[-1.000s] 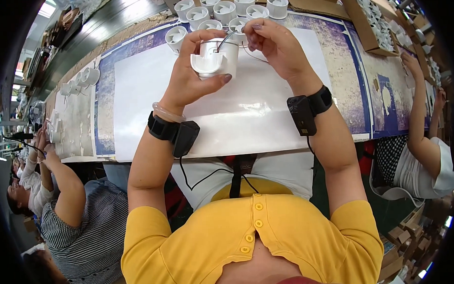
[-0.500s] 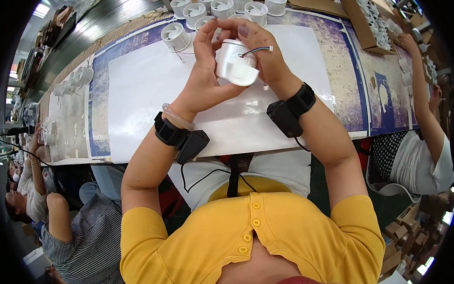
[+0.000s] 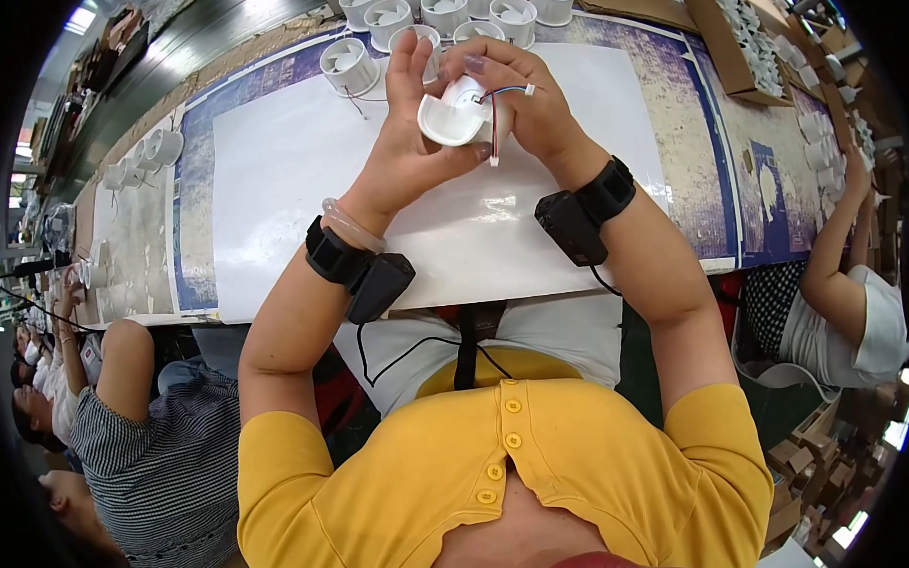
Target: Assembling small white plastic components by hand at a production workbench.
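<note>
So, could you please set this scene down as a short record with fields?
Left hand: holding the white plastic housing from its left
Right hand: holding the same housing from its right
Wires: blue lead pointing right, red lead hanging down, each ending in a white connector
Far side: white fan units, standing clustered
Right side: open cardboard box of white parts

Your single view looks from the left of two fisheye cameras worn on your head, facing steeply down. Your yellow top (image 3: 412,486) fills the lower middle, near the lens; your left hand (image 3: 400,146) and right hand (image 3: 536,109) sit farther off at upper centre, over the tabletop (image 3: 696,185), whose edges bend toward the frame's rim.
</note>
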`<action>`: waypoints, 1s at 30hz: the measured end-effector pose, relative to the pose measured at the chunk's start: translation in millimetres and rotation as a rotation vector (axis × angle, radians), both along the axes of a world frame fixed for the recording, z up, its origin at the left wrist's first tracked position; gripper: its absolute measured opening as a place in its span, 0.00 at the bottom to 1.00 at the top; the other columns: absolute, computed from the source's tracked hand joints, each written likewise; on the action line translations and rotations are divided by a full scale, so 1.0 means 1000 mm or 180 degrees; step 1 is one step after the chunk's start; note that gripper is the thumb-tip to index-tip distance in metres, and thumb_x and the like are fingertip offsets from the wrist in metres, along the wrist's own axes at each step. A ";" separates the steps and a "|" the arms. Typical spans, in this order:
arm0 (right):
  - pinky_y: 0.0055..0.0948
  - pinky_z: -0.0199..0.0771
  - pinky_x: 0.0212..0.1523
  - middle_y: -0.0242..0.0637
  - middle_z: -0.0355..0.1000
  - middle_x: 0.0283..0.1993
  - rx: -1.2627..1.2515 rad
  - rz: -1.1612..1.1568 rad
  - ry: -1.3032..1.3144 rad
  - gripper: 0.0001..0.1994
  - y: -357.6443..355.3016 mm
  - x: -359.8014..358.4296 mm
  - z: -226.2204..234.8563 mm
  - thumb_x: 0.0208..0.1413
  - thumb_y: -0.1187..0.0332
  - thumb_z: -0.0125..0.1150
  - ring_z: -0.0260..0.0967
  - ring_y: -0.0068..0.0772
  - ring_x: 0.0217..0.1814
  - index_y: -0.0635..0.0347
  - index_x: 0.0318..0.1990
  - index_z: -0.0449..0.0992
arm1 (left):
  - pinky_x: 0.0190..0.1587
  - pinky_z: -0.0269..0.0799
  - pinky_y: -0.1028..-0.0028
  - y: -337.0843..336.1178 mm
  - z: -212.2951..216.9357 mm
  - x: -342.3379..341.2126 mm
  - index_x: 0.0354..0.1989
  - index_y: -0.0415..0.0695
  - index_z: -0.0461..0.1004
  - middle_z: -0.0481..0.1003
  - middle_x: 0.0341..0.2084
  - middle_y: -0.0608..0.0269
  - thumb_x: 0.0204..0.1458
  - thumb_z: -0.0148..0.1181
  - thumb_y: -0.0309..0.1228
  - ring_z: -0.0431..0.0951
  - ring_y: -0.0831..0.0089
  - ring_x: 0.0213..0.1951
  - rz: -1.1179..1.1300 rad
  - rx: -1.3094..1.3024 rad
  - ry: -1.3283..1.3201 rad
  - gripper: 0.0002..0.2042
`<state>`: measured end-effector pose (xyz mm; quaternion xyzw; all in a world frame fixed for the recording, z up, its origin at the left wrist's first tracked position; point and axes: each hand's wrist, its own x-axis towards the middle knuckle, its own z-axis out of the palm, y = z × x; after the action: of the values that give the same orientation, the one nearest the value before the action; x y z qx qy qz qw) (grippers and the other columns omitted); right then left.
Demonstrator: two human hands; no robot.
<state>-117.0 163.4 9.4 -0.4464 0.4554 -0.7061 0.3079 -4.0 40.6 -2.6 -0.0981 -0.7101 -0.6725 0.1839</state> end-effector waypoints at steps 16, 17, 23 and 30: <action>0.22 0.69 0.46 0.33 0.75 0.35 0.0006 0.0065 -0.0297 0.09 -0.007 -0.002 -0.007 0.56 0.69 0.52 0.70 0.22 0.39 0.64 0.36 0.77 | 0.55 0.64 0.66 0.021 0.001 0.007 0.64 0.39 0.25 0.63 0.52 0.44 0.37 0.72 0.30 0.68 0.55 0.54 0.0932 -0.1476 -0.0137 0.58; 0.21 0.69 0.46 0.33 0.75 0.35 0.0002 0.0069 -0.0270 0.09 -0.008 -0.002 -0.007 0.56 0.69 0.52 0.70 0.22 0.39 0.64 0.36 0.77 | 0.55 0.64 0.66 0.021 0.002 0.008 0.64 0.39 0.25 0.63 0.52 0.44 0.37 0.72 0.30 0.68 0.55 0.54 0.0958 -0.1490 -0.0124 0.58; 0.21 0.69 0.45 0.33 0.75 0.35 0.0045 -0.0006 -0.0131 0.09 -0.005 -0.003 -0.006 0.56 0.70 0.52 0.70 0.22 0.39 0.65 0.35 0.76 | 0.56 0.64 0.66 0.023 0.002 0.006 0.64 0.39 0.25 0.63 0.52 0.44 0.37 0.72 0.29 0.68 0.55 0.54 0.0901 -0.1459 -0.0168 0.58; 0.23 0.66 0.51 0.37 0.72 0.42 0.0435 0.0088 -0.0289 0.10 -0.005 -0.002 -0.002 0.54 0.69 0.50 0.69 0.27 0.45 0.66 0.38 0.74 | 0.56 0.63 0.67 0.022 -0.001 0.005 0.64 0.39 0.24 0.64 0.52 0.46 0.39 0.71 0.30 0.69 0.56 0.53 0.0915 -0.1390 -0.0161 0.57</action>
<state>-118.7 158.8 7.2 -0.3980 0.4819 -0.6886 0.3676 1.1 62.9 -3.7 -0.0167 -0.8494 -0.4725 0.2343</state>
